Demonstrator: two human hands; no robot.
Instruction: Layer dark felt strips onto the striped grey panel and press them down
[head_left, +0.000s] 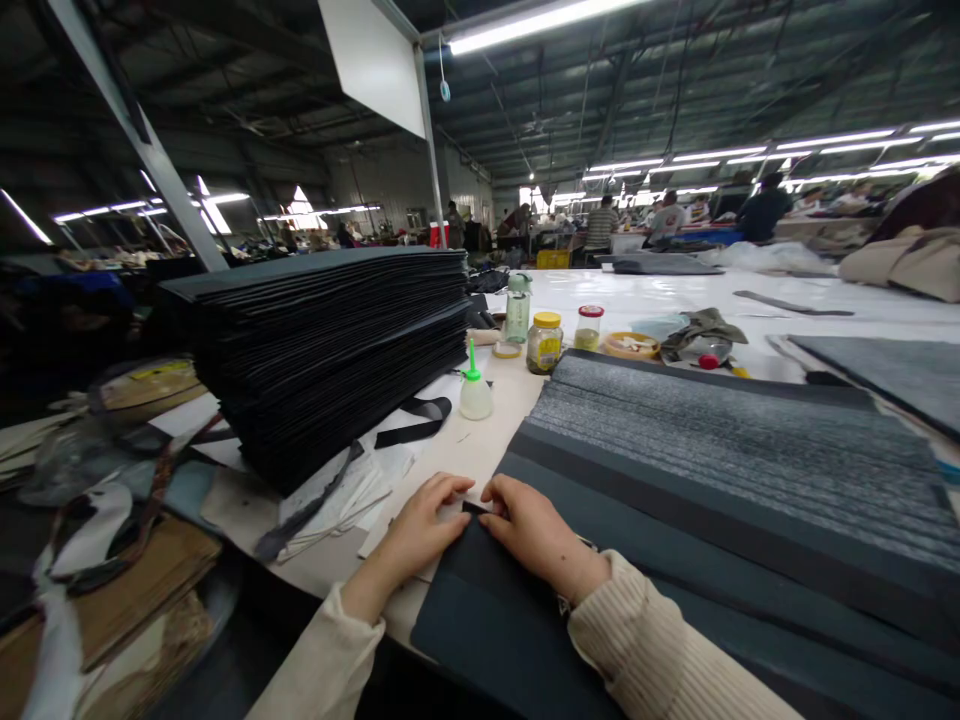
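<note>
My left hand [427, 522] and my right hand [534, 528] meet at the far left corner of a dark blue-grey sheet [495, 610], which lies in front of me. Between the fingertips shows a small black strip [474, 508] at the sheet's edge. Both hands are closed, thumb and fingers bent in around this strip; the exact contact is partly hidden by the fingers. Under and right of my right forearm, more of these sheets overlap in rows, with a stepped stack of speckled grey edges [705, 440] beyond them.
A tall stack of dark sheets [337, 360] stands at left. Behind my hands are a squeeze bottle with green nozzle [475, 395], a yellow-lidded jar [544, 345], a red-lidded jar [589, 328] and a green water bottle [518, 310]. A black strap [416, 422] and scraps lie left.
</note>
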